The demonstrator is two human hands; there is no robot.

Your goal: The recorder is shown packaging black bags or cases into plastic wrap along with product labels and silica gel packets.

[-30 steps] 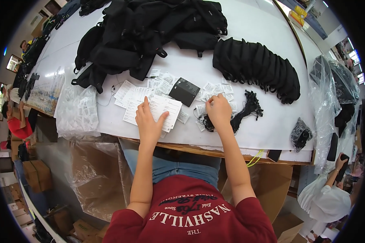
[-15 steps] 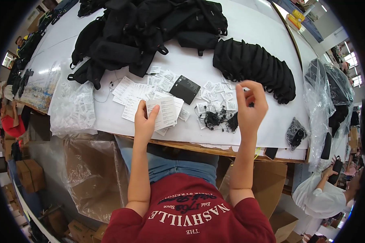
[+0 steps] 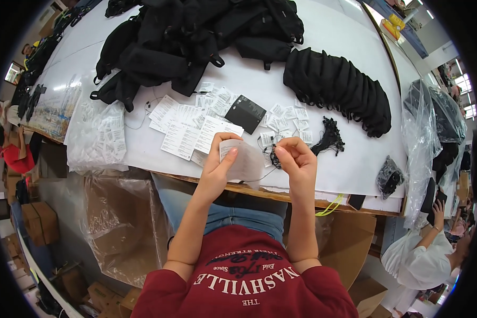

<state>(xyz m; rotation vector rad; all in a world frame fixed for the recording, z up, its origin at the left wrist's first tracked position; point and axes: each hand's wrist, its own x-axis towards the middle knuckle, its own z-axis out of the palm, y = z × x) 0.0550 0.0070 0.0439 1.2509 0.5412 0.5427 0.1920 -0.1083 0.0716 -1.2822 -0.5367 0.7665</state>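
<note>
Between the thumb and fingers of my left hand [image 3: 217, 168] is a thin white printed tag [image 3: 245, 158], tilted up above the table's near edge. My right hand [image 3: 299, 165] is pinched close to the tag's right side, on a thin black cord [image 3: 268, 175] that droops below it. White printed cards [image 3: 180, 130] lie fanned beyond my left hand, with a black card [image 3: 245, 114] at their right. Small white labels [image 3: 282, 117] are scattered past my right hand. Bundled black cords [image 3: 329, 139] lie to its right.
Black fabric bags [image 3: 161, 32] are heaped at the back. Folded black bags [image 3: 336, 90] stand in a row at right. A clear plastic bag of labels [image 3: 98, 140] sits at left. A small bag of black parts [image 3: 390, 177] lies near the right edge.
My right hand has come down and left, from raised with curled fingers to a pinch beside the tag. My left hand has moved right, carrying the tag off the fanned cards.
</note>
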